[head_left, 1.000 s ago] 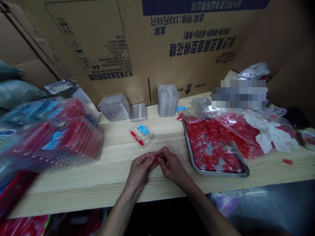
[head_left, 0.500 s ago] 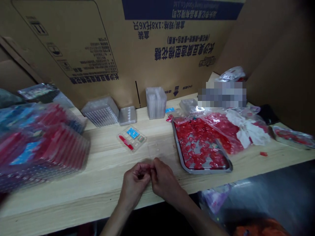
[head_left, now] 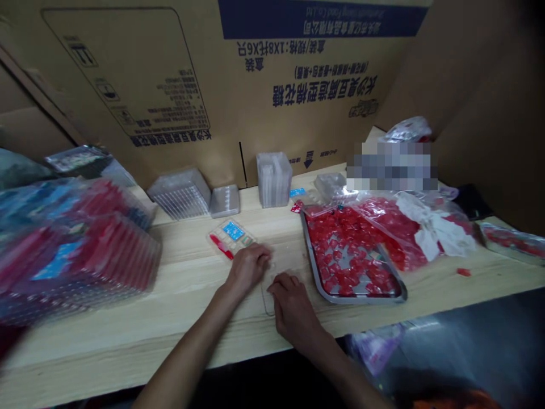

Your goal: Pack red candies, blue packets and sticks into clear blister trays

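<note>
A clear, empty plastic tray (head_left: 269,289) lies flat on the wooden table (head_left: 191,295) between my hands. My left hand (head_left: 249,266) is curled at the tray's far left corner, knuckles up; whatever is in its fingers is hidden. My right hand (head_left: 293,304) is at the tray's right edge, fingers bent down and gripping it. Just beyond my left hand lies a small filled clear pack (head_left: 231,236) with a blue label and a red stick. Right of my right hand stands a metal tray (head_left: 310,255) full of small red pieces.
An open bag of red pieces (head_left: 394,224) with white paper spills behind the metal tray. Stacks of clear trays (head_left: 181,193) (head_left: 275,179) stand along a big cardboard box (head_left: 255,85). Bags of finished red packs (head_left: 85,244) fill the left side. One red piece (head_left: 463,272) lies far right.
My hands have parted and moved forward from the table's near edge onto the clear tray. The small red piece they pinched together earlier is no longer visible.
</note>
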Motion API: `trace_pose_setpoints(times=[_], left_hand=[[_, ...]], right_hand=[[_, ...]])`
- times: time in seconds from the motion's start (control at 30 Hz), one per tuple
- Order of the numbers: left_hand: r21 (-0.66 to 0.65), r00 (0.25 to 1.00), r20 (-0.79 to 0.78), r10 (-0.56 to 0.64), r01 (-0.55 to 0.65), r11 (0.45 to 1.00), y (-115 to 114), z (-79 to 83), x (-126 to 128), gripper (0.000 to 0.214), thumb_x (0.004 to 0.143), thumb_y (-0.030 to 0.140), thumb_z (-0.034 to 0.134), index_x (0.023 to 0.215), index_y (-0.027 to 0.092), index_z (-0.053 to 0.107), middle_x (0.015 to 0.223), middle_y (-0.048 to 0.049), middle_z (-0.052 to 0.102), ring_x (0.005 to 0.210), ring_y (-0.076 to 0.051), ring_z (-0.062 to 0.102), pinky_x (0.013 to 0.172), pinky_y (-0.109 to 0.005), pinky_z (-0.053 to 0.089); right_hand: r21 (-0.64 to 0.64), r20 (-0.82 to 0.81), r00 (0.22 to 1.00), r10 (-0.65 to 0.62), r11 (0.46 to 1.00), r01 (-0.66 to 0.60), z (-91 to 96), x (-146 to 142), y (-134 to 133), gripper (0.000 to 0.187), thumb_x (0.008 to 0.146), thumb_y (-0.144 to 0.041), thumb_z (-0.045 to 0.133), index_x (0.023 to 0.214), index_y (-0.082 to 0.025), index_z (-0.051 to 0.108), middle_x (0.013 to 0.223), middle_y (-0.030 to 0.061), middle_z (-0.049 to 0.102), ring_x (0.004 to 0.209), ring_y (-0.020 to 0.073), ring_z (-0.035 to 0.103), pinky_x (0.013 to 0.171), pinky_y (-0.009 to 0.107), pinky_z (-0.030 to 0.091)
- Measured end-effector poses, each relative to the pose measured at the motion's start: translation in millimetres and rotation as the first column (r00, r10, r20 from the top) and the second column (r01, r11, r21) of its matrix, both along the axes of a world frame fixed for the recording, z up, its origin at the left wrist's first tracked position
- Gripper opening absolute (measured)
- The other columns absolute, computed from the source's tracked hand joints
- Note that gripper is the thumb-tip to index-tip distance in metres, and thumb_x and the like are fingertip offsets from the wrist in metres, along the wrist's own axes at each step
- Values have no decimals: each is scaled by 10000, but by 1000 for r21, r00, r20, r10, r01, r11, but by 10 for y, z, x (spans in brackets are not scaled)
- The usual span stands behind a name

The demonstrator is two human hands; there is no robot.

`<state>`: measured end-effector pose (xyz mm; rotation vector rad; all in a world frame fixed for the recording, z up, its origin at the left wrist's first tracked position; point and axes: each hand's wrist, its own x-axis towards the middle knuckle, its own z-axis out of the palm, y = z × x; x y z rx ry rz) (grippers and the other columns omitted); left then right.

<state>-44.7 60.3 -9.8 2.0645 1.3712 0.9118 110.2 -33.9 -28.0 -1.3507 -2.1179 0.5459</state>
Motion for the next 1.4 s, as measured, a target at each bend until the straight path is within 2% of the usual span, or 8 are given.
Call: trace_pose_setpoints(times=[0.37,0.6,0.73,0.87,1.0,1.2,1.3,1.4], left_hand=[[72,954,-243,-176,199,977,106,-85,35,253,846,107,496,825,190,735,840,-84,724,798,-205,660,727,-295,490],[224,979,-201,18,29,974,-205,-185,-268,241,923,247,485,899,207,721,910,-65,697,806,-188,673,687,-265,523],[212,990,-95,107,-85,974,-272,-227,-329,199,911,279,527,933,209,713,880,-49,725,801,-196,684,736,-297,535],[161,974,16,224,-224,961,-366,-85,-190,187,864,284,572,873,212,744,977,-88,722,893,-236,675,817,-364,529],[-187,910,332,247,-193,963,-499,143,160,258,846,381,625,985,204,752,949,-94,733,885,-232,675,795,-349,526],[-599,647,633,425,61,799,-514,161,357,351,629,384,847,872,148,753,785,-67,751,683,-151,670,654,-237,505],[-627,601,607,520,-40,778,-501,169,123,399,575,378,879,875,140,765,792,-68,755,686,-136,659,668,-227,497],[-608,588,587,556,-133,782,-506,249,-185,448,522,382,901,876,139,772,807,-70,755,723,-150,659,692,-241,501]], right_hand=[[-20,-130,991,37,999,-40,155,98,100,330,762,14,507,1018,-165,615,1021,87,560,958,212,538,860,339,471],[98,271,841,-468,883,460,260,911,583,306,801,-4,478,1046,-115,624,999,182,600,940,286,559,831,400,446],[55,495,738,-459,864,501,255,1232,740,295,793,-27,494,1057,-88,611,985,192,630,887,283,598,788,378,436],[25,229,886,-404,912,409,261,1152,724,219,854,-66,447,1018,-114,584,950,146,641,872,250,608,770,346,452],[34,-222,969,-110,992,121,255,673,518,171,901,-146,457,1048,-173,540,934,75,627,852,199,602,776,318,484],[65,-302,950,77,996,-60,262,221,356,470,800,-31,461,1248,-174,449,1096,104,578,1001,209,572,888,353,498],[75,-93,989,-115,990,122,287,473,532,474,803,-24,448,1263,-136,479,1099,145,574,1010,240,564,885,374,496],[110,282,840,-464,885,452,281,852,754,327,854,-65,447,1154,-90,577,1078,211,583,1021,313,568,857,424,474]])
